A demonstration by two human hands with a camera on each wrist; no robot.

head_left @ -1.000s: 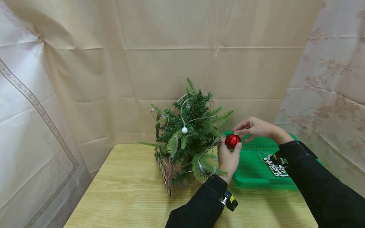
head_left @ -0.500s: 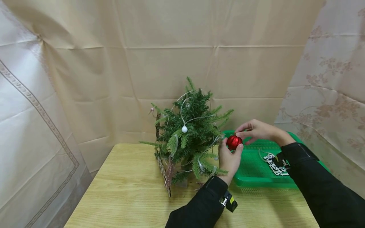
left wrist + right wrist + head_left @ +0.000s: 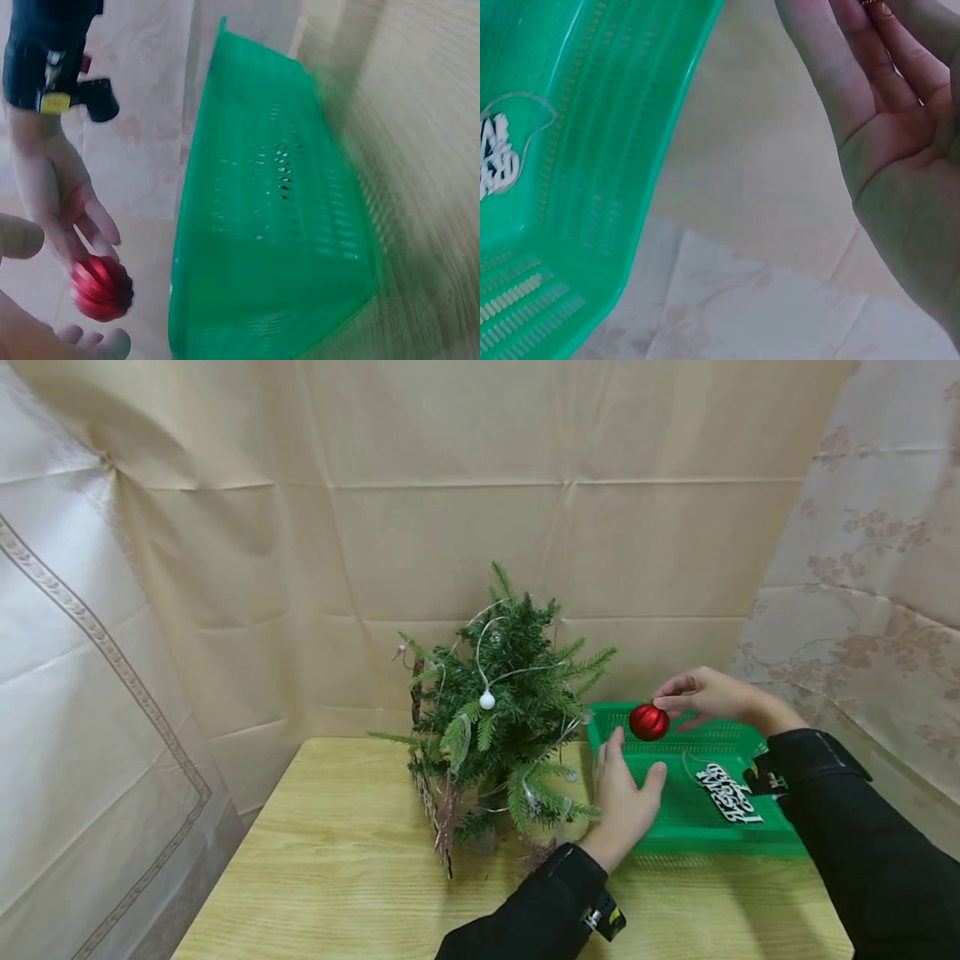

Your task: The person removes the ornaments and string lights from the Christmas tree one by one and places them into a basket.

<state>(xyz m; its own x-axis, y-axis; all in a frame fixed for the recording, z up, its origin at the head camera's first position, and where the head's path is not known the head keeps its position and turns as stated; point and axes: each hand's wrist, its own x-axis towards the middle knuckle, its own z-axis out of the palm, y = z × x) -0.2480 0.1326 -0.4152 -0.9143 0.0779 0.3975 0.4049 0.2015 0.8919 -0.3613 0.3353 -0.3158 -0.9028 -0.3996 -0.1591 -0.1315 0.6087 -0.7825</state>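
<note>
A shiny red ribbed bauble (image 3: 648, 722) hangs above the green basket, pinched at its top by my right hand (image 3: 708, 700). In the right wrist view a bit of its gold cap (image 3: 873, 2) shows between thumb and fingertips. My left hand (image 3: 626, 802) is apart from the bauble, below and left of it, thumb and fingers spread with nothing between them. To its left stands a small green Christmas tree (image 3: 510, 710), strung with a clear light string and a white ball (image 3: 487, 700).
The green plastic basket (image 3: 675, 839) sits right of the tree. A white lettered ornament (image 3: 727, 793) with a string loop lies in it. Pinkish glittery pieces (image 3: 538, 853) lie at the tree's foot on the wooden table (image 3: 315, 860). A beige cloth (image 3: 450, 527) hangs behind.
Both hands held the bauble before. My left hand has let go and dropped slightly toward me, while my right hand has carried the bauble to the right, over the basket.
</note>
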